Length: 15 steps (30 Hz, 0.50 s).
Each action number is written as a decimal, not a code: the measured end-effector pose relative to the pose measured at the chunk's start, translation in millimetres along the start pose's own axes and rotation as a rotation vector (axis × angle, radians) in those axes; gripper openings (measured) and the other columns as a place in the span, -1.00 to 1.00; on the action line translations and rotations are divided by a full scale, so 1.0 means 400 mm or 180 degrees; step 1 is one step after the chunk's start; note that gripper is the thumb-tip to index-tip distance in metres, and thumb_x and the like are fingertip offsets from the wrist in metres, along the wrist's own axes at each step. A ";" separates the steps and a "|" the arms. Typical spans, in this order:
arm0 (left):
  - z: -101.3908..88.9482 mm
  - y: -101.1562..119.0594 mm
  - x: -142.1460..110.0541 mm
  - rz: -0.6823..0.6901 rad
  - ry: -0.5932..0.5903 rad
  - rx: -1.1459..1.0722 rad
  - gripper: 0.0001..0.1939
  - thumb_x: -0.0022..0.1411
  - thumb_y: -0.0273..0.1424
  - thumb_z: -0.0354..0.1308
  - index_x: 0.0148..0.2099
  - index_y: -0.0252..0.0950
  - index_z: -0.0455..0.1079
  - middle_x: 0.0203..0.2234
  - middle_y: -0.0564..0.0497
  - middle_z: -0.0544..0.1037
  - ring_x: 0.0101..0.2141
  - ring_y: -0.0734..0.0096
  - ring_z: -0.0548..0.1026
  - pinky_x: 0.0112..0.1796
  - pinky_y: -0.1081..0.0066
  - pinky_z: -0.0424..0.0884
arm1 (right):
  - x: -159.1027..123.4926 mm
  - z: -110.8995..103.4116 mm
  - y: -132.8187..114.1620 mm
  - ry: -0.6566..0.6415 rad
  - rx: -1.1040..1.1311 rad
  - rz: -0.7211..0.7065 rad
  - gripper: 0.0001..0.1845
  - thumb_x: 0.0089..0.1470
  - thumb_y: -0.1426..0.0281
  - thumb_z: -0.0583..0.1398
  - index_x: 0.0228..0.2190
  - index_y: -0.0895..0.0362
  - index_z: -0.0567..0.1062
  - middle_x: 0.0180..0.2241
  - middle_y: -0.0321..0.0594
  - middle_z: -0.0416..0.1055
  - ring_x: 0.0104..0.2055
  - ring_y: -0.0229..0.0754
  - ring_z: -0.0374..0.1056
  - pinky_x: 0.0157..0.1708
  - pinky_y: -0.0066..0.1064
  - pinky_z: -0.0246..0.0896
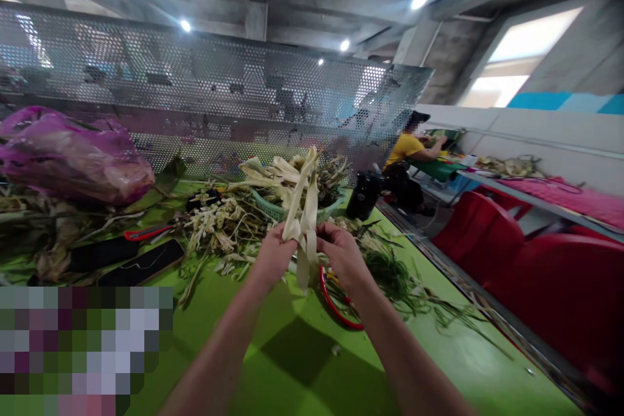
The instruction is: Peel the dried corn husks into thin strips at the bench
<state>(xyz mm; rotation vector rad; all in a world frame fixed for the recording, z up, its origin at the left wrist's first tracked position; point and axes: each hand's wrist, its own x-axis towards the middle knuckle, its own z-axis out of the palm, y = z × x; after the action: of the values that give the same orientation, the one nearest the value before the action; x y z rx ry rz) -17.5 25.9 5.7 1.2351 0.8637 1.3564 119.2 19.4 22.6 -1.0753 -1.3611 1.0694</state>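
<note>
Between my hands, above the green table [209, 351], is a folded pale strip of dried husk or leaf [306, 240], its long ends pointing up and a tail hanging down. My left hand [275, 252] pinches the strip from the left. On the other side, my right hand [338, 244] has its fingers closed at the strip's right edge. Under my right wrist lies a red-handled tool [336, 305], partly hidden by the forearm. Just beyond the hands stands a green basket [270, 207] heaped with dried husks [277, 175].
A black cylindrical container [365, 195] stands right of the basket. Dried plant bits [221, 224], a red cutter [146, 233] and a phone [143, 263] lie left, near a purple bag [73, 159]. Green strands [390, 276] lie right. Red chairs [526, 273] and a seated person [409, 149] are beyond.
</note>
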 end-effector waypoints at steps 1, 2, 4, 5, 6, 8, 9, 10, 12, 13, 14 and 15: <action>0.001 -0.003 0.001 -0.0061 -0.0018 -0.0074 -0.75 -0.07 -0.49 0.09 -0.28 -0.35 0.48 -0.50 0.03 0.52 -0.45 0.44 0.40 -0.36 0.48 0.31 | -0.002 0.001 -0.002 -0.0106 0.0022 0.0001 -0.78 -0.22 0.29 0.32 -0.57 0.15 0.43 -0.60 -0.36 0.32 -0.53 -0.30 0.16 -0.48 -0.45 0.08; 0.001 -0.007 0.002 -0.0124 -0.0033 -0.0171 -0.77 -0.07 -0.48 0.11 -0.29 -0.35 0.48 -0.52 0.03 0.51 -0.49 0.46 0.38 -0.40 0.49 0.30 | -0.004 0.001 -0.005 -0.0225 0.0061 -0.0017 -0.79 -0.21 0.29 0.32 -0.55 0.15 0.44 -0.58 -0.35 0.34 -0.51 -0.29 0.19 -0.46 -0.44 0.10; -0.001 -0.013 0.007 -0.0210 -0.0040 -0.0428 -0.80 -0.09 -0.45 0.15 -0.33 -0.36 0.46 -0.57 0.05 0.48 -0.55 0.50 0.34 -0.45 0.50 0.27 | -0.010 0.002 -0.012 -0.0409 0.0144 -0.0105 -0.79 -0.17 0.29 0.31 -0.52 0.15 0.45 -0.53 -0.32 0.36 -0.47 -0.26 0.22 -0.41 -0.43 0.14; -0.003 -0.015 0.009 -0.0222 -0.0022 -0.0558 -0.81 -0.11 -0.44 0.17 -0.34 -0.36 0.45 -0.57 0.06 0.47 -0.56 0.51 0.32 -0.46 0.50 0.27 | -0.014 0.001 -0.016 -0.0453 0.0184 -0.0149 -0.79 -0.16 0.29 0.31 -0.50 0.15 0.45 -0.52 -0.31 0.37 -0.46 -0.26 0.23 -0.41 -0.43 0.15; -0.006 -0.015 0.011 -0.0218 0.0028 -0.0661 -0.82 -0.13 -0.44 0.19 -0.36 -0.36 0.43 -0.58 0.07 0.46 -0.56 0.52 0.32 -0.46 0.51 0.26 | -0.017 -0.001 -0.021 -0.0465 0.0230 -0.0181 -0.79 -0.14 0.29 0.31 -0.49 0.15 0.45 -0.51 -0.31 0.37 -0.46 -0.26 0.22 -0.42 -0.44 0.15; -0.016 -0.014 0.015 -0.0247 0.0260 -0.0703 -0.84 -0.16 -0.46 0.20 -0.41 -0.36 0.41 -0.60 0.09 0.43 -0.56 0.54 0.31 -0.45 0.53 0.25 | -0.026 -0.008 -0.037 -0.0449 0.0381 -0.0196 -0.79 -0.13 0.29 0.32 -0.46 0.14 0.44 -0.51 -0.31 0.37 -0.48 -0.29 0.20 -0.46 -0.47 0.12; -0.022 -0.014 0.016 -0.0286 0.0421 -0.0641 -0.86 -0.16 -0.47 0.19 -0.43 -0.36 0.40 -0.62 0.10 0.40 -0.57 0.56 0.29 -0.47 0.55 0.23 | -0.030 -0.012 -0.048 -0.0448 0.0505 -0.0180 -0.78 -0.13 0.30 0.32 -0.44 0.13 0.44 -0.50 -0.32 0.37 -0.49 -0.30 0.20 -0.48 -0.48 0.11; -0.030 -0.013 0.017 -0.0326 0.0593 -0.0547 -0.88 -0.16 -0.47 0.18 -0.45 -0.36 0.39 -0.65 0.12 0.37 -0.59 0.59 0.26 -0.49 0.56 0.20 | -0.036 -0.018 -0.061 -0.0444 0.0647 -0.0179 -0.78 -0.13 0.31 0.33 -0.44 0.13 0.44 -0.49 -0.32 0.37 -0.50 -0.31 0.20 -0.49 -0.49 0.10; -0.049 -0.016 0.022 -0.0392 0.0903 -0.0380 -0.91 -0.15 -0.47 0.17 -0.48 -0.36 0.36 -0.69 0.16 0.30 -0.64 0.63 0.18 -0.53 0.57 0.15 | -0.048 -0.035 -0.094 -0.0420 0.0935 -0.0216 -0.76 -0.17 0.32 0.36 -0.43 0.09 0.43 -0.49 -0.34 0.35 -0.51 -0.32 0.19 -0.51 -0.49 0.08; -0.060 -0.019 0.027 -0.0427 0.1030 -0.0339 -0.91 -0.15 -0.47 0.17 -0.49 -0.35 0.35 -0.71 0.17 0.27 -0.65 0.64 0.15 -0.55 0.57 0.12 | -0.056 -0.047 -0.112 -0.0436 0.1055 -0.0345 -0.73 -0.20 0.31 0.37 -0.44 0.08 0.43 -0.49 -0.34 0.34 -0.51 -0.31 0.19 -0.52 -0.49 0.07; -0.071 -0.022 0.033 -0.0469 0.1144 -0.0329 -0.91 -0.15 -0.47 0.18 -0.49 -0.35 0.33 -0.71 0.18 0.26 -0.66 0.65 0.14 -0.57 0.57 0.10 | -0.065 -0.064 -0.130 -0.0385 0.1141 -0.0542 -0.73 -0.21 0.30 0.38 -0.44 0.06 0.43 -0.52 -0.35 0.31 -0.52 -0.31 0.17 -0.54 -0.48 0.05; -0.082 -0.026 0.040 -0.0515 0.1265 -0.0331 -0.89 -0.15 -0.47 0.18 -0.48 -0.34 0.33 -0.72 0.18 0.25 -0.67 0.64 0.14 -0.58 0.57 0.09 | -0.077 -0.086 -0.147 -0.0299 0.1219 -0.0788 -0.74 -0.21 0.28 0.38 -0.49 0.06 0.40 -0.58 -0.38 0.23 -0.56 -0.32 0.11 -0.55 -0.47 0.03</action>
<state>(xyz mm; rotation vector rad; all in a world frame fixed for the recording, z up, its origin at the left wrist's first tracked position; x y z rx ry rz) -45.3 47.7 -7.6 0.8075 1.1264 1.5179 152.3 -21.0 76.1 -0.5674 -1.2586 1.1463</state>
